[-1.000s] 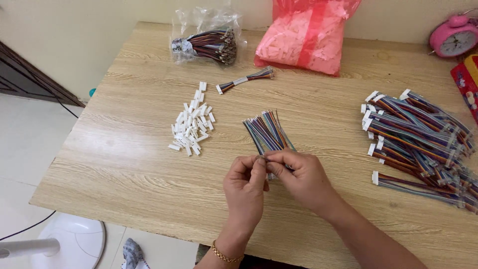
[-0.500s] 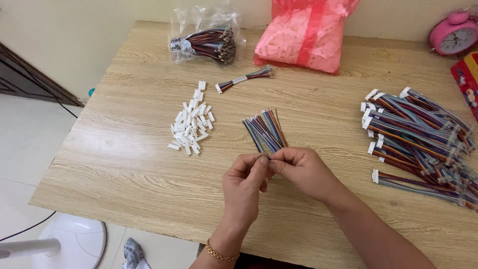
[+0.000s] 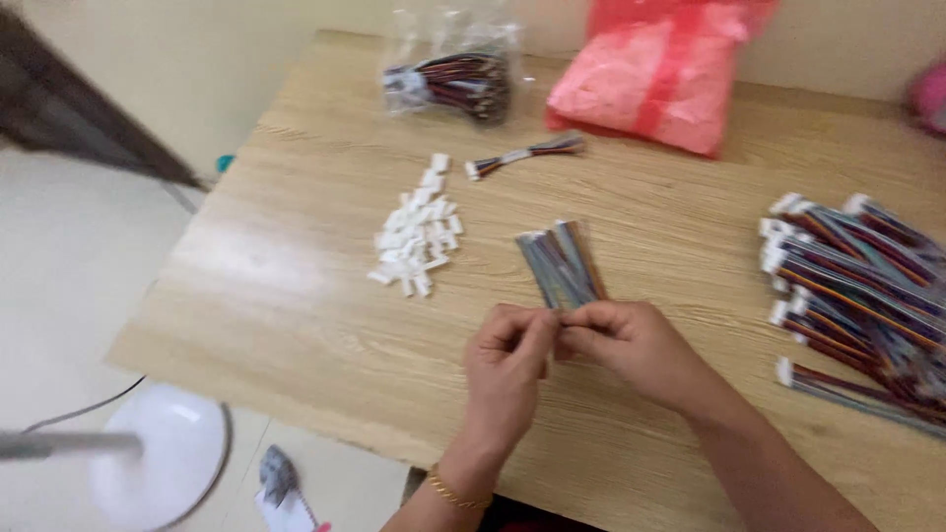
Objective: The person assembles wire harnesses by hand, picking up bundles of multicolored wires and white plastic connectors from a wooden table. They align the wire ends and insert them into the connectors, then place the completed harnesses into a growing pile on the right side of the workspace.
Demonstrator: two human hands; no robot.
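**Fingers pinched on the near end of the loose wire bundle**

Both of your hands meet at the near end of the multicoloured wire bundle. Your left hand has thumb and fingers closed together at that end, and your right hand pinches in from the other side, fingertips touching the left's. The frame is blurred, so you cannot tell whether a single wire or a small connector sits between them; something small does seem to be gripped.

The rest of the bundle fans away from your fingertips, lying flat on the wooden table. The heap of white connector housings lies beyond and to the left of your left fingers, apart from them. The stack of finished harnesses lies well to the right of your right hand.

By the look of it, you are at the step of working one wire end at the fingertips. The next move likely calls for a firm pinch and fine alignment, with the bundle kept flat so that the other wires do not drag along.
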